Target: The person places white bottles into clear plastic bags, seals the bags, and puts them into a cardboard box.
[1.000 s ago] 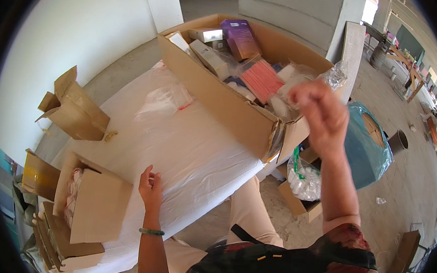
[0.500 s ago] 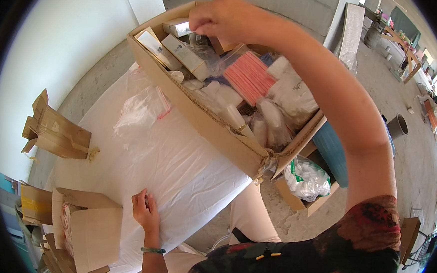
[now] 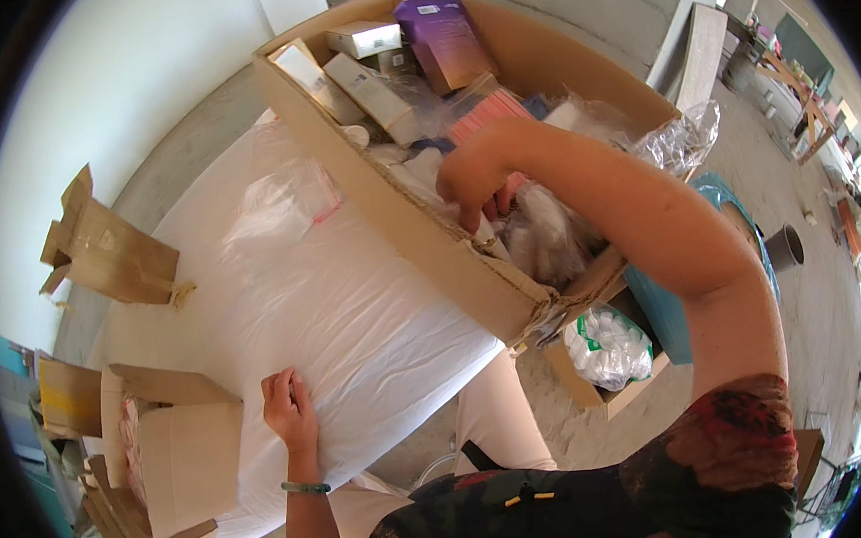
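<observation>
A large cardboard box (image 3: 394, 213) full of packaged goods stands on the white-sheeted table (image 3: 338, 332). My right hand (image 3: 481, 169) reaches over its near side, fingers bent down among the contents; the fingertips are partly hidden, and what they grip I cannot make out. Around this hand lie a bundle of pink strips (image 3: 489, 110), clear plastic bags (image 3: 546, 237) and a small white-and-gold carton (image 3: 491, 241). Further left in the box are slim pale cartons (image 3: 370, 98) and a purple carton (image 3: 447, 38). My left hand (image 3: 290, 408) rests on the sheet with curled fingers, holding nothing visible.
Left of the big box lies a clear plastic bag (image 3: 282, 206). An upright brown carton (image 3: 121, 255) and an open carton (image 3: 187, 461) stand at the left. Beside the table at right are a box with a bag of white items (image 3: 608, 349) and a blue bag (image 3: 665, 303).
My right hand has moved from the box's far left corner to its near right part, uncovering the purple carton. The large box appears slightly shifted. My left hand stays nearly still.
</observation>
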Motion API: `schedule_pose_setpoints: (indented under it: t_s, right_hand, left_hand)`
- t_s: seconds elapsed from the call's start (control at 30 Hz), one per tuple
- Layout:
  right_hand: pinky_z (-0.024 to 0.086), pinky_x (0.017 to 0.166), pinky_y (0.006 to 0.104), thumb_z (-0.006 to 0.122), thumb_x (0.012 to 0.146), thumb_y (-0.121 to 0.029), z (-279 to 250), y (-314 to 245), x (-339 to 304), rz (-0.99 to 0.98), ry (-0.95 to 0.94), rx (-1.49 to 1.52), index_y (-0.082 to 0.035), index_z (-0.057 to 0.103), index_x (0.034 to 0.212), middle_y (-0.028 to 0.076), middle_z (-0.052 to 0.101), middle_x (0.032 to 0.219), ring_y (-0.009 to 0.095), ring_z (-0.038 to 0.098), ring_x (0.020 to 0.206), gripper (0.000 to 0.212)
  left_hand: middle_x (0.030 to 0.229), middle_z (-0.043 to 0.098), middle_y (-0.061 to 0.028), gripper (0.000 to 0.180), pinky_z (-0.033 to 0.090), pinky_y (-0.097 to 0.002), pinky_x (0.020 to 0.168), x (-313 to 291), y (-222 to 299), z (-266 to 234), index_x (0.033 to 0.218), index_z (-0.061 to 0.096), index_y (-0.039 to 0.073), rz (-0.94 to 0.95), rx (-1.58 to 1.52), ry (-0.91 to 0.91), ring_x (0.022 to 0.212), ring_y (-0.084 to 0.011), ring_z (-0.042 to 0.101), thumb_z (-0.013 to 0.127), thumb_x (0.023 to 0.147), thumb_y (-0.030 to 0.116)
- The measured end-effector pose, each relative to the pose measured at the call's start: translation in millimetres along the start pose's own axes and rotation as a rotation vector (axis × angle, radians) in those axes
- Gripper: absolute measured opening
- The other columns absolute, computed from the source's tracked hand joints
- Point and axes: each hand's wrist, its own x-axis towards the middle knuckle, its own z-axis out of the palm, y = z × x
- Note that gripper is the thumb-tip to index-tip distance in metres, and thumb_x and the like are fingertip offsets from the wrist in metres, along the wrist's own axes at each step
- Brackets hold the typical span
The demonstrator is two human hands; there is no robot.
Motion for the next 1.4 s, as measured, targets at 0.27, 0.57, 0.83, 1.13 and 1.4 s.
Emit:
schedule_pose_setpoints:
  t_s: [0.27, 0.57, 0.83, 1.13, 1.4]
  right_hand:
    - [0.054, 0.076, 0.0297, 0.069, 0.074, -0.022, -10, 22, -64, -0.378, 0.533, 0.316, 0.0, 0.054, 0.112, 0.011, 0.06, 0.104, 0.02, 0.06, 0.096, 0.046]
    - [0.051, 0.085, 0.0278, 0.066, 0.082, -0.019, 12, 3, -163, -0.749, 1.338, 0.675, -0.008, 0.056, 0.117, 0.005, 0.06, 0.105, 0.013, 0.058, 0.099, 0.038]
    - [0.05, 0.08, 0.0298, 0.069, 0.082, -0.021, 57, -114, -155, -0.849, 0.948, 0.339, -0.008, 0.052, 0.123, 0.007, 0.062, 0.104, 0.016, 0.062, 0.093, 0.046]
    - [0.048, 0.084, 0.0357, 0.059, 0.085, -0.025, 22, -103, -87, -0.734, 1.009, 0.029, -0.006, 0.048, 0.128, 0.016, 0.058, 0.114, 0.025, 0.058, 0.103, 0.048]
    - [0.04, 0.098, 0.0409, 0.065, 0.076, -0.018, -29, -15, 18, 0.008, 0.79, -0.335, -0.013, 0.063, 0.115, 0.02, 0.048, 0.128, 0.037, 0.048, 0.116, 0.039]
  left_hand:
    - [0.087, 0.06, -0.0108, 0.01, 0.048, -0.034, 0.06, -3, -10, 0, 0.093, 0.063, 0.002, 0.077, 0.023, 0.02, 0.072, -0.0251, 0.058, 0.059, 0.085, 0.006]
    - [0.095, 0.059, -0.0072, 0.025, 0.048, -0.0292, 0.065, 3, -1, -11, 0.107, 0.06, 0.004, -0.066, -0.249, -0.03, 0.078, -0.0192, 0.058, 0.062, 0.082, 0.005]
    - [0.112, 0.055, -0.0131, 0.061, 0.047, -0.0324, 0.081, 49, 162, -79, 0.125, 0.046, 0.0, 0.343, -0.465, 0.254, 0.097, -0.0197, 0.056, 0.076, 0.073, 0.01]
    - [0.083, 0.055, -0.0026, 0.034, 0.046, -0.0258, 0.064, 17, 84, -30, 0.099, 0.049, 0.003, -0.288, -0.813, 0.068, 0.071, -0.009, 0.052, 0.074, 0.077, 0.012]
    - [0.091, 0.054, -0.0057, 0.038, 0.046, -0.0278, 0.071, -13, 6, 7, 0.106, 0.045, 0.002, -0.364, -0.786, 0.227, 0.08, -0.0128, 0.053, 0.07, 0.08, 0.013]
